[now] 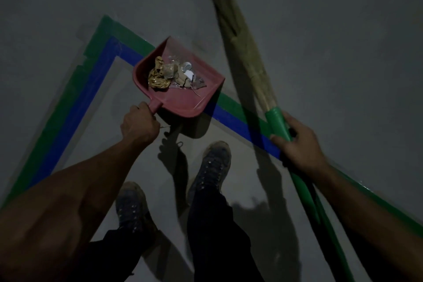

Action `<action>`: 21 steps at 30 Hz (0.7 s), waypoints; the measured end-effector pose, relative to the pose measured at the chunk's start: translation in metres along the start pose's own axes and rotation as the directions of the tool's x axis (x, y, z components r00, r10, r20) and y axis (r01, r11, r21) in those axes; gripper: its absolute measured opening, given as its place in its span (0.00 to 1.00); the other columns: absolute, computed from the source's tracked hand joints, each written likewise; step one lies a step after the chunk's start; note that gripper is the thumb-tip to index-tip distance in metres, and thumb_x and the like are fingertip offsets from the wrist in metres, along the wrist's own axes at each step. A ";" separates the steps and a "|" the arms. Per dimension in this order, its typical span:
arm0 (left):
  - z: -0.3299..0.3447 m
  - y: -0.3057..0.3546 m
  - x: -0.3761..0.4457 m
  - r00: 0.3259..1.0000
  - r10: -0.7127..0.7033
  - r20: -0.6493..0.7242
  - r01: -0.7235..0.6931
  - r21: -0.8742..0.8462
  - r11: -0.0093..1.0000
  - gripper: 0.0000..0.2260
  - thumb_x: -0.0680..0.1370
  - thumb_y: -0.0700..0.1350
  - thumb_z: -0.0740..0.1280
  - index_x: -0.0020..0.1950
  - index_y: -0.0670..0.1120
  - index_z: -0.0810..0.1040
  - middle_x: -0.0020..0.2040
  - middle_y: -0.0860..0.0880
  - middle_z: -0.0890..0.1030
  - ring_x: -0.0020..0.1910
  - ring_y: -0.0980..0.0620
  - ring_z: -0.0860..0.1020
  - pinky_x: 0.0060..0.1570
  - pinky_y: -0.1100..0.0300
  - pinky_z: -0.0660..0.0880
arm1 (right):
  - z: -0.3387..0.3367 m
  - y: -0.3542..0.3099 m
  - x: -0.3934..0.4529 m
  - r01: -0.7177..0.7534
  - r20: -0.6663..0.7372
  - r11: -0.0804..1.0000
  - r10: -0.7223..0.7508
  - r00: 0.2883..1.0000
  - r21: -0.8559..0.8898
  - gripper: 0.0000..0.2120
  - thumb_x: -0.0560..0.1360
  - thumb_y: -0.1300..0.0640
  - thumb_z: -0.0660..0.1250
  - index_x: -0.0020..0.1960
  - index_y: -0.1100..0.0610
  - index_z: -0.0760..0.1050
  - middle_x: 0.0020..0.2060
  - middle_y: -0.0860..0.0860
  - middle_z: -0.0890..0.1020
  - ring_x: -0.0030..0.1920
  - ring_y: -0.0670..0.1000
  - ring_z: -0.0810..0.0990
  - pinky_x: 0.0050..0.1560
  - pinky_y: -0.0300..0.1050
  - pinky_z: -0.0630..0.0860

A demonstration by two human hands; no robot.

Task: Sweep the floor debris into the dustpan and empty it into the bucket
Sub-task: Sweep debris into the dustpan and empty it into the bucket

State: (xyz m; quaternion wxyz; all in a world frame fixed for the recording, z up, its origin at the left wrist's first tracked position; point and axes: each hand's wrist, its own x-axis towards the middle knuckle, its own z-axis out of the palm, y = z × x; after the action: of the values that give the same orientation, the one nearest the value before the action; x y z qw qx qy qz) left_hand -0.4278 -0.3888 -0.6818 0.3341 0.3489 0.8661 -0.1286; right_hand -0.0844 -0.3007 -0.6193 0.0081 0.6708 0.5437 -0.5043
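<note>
The left hand (pixel 139 125) grips the short handle of the red dustpan (pixel 183 96), and the pan looks lifted clear of the floor — its shadow falls separately beneath it, though the dim light makes that a judgement rather than a certainty. Inside lies the debris (pixel 170 73): a crumpled gold wrapper, bits of paper and some pale scraps, gathered toward the middle and back of the pan. The right hand (pixel 297 144) is closed around the green handle of the broom (pixel 246 52), whose straw head points away across the grey floor (pixel 343 30), clear of the pan.

The sweeping seems done; the step in hand is carrying the load to the bucket, which is not in view. To do it well, keep the pan tipped slightly back toward the handle so the open lip stays highest — the light wrappers will slide or flutter off if the front dips. Move steadily, without swinging the arm. Keep the broom head low and off to the side so it cannot knock the pan. At the bucket, bring the lip well over the rim before tilting, then tip slowly and give a gentle shake for scraps that cling. The green and blue tape lines (pixel 100 75) on the floor mark the swept corner, near the shoes (pixel 215 162).
</note>
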 end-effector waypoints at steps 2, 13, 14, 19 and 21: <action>0.000 -0.009 0.000 1.000 -0.020 -0.006 0.020 -0.006 1.000 0.14 0.78 0.44 0.65 0.61 0.39 0.70 0.56 0.36 0.74 0.51 0.37 0.75 0.45 0.48 0.72 | -0.005 -0.009 0.025 0.012 -0.041 0.998 -0.015 0.999 -0.067 0.32 0.73 0.56 0.71 0.74 0.42 0.65 0.51 0.49 0.81 0.36 0.51 0.82 0.36 0.44 0.79; -0.002 -0.022 0.009 0.999 -0.033 0.020 0.033 -0.043 0.999 0.14 0.78 0.43 0.64 0.61 0.39 0.69 0.54 0.37 0.76 0.51 0.38 0.75 0.48 0.47 0.74 | 0.076 -0.011 -0.001 0.074 0.277 0.966 -0.002 0.961 -0.248 0.36 0.72 0.55 0.67 0.77 0.45 0.60 0.51 0.52 0.81 0.33 0.49 0.78 0.34 0.43 0.75; -0.003 -0.022 0.009 0.999 -0.028 0.018 0.028 -0.040 0.999 0.13 0.79 0.43 0.64 0.61 0.39 0.69 0.54 0.37 0.76 0.51 0.38 0.75 0.46 0.48 0.72 | 0.076 -0.009 -0.010 0.081 0.294 0.965 -0.004 0.956 -0.249 0.37 0.72 0.53 0.67 0.78 0.44 0.59 0.53 0.52 0.80 0.36 0.49 0.79 0.36 0.43 0.76; -0.007 -0.023 0.005 0.999 -0.039 0.028 0.040 -0.038 0.998 0.13 0.79 0.43 0.64 0.61 0.38 0.69 0.55 0.37 0.76 0.50 0.39 0.74 0.42 0.51 0.68 | 0.047 -0.007 -0.031 0.071 0.259 0.965 -0.003 0.966 -0.251 0.35 0.73 0.51 0.70 0.76 0.41 0.61 0.58 0.50 0.79 0.35 0.47 0.81 0.34 0.43 0.77; -0.009 -0.028 0.004 0.998 -0.052 0.035 0.053 -0.043 0.998 0.14 0.80 0.43 0.64 0.62 0.38 0.68 0.56 0.37 0.75 0.51 0.39 0.75 0.43 0.50 0.68 | 0.031 -0.015 -0.025 0.047 0.190 0.979 -0.010 0.982 -0.196 0.33 0.74 0.53 0.71 0.75 0.41 0.64 0.52 0.51 0.82 0.29 0.48 0.81 0.28 0.43 0.77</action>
State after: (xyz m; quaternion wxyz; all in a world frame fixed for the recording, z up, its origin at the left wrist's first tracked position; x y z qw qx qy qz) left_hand -0.4538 -0.4035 -0.6782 0.3529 0.3163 0.8718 -0.1242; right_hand -0.1138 -0.3301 -0.6092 0.1193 0.6082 0.5979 -0.5083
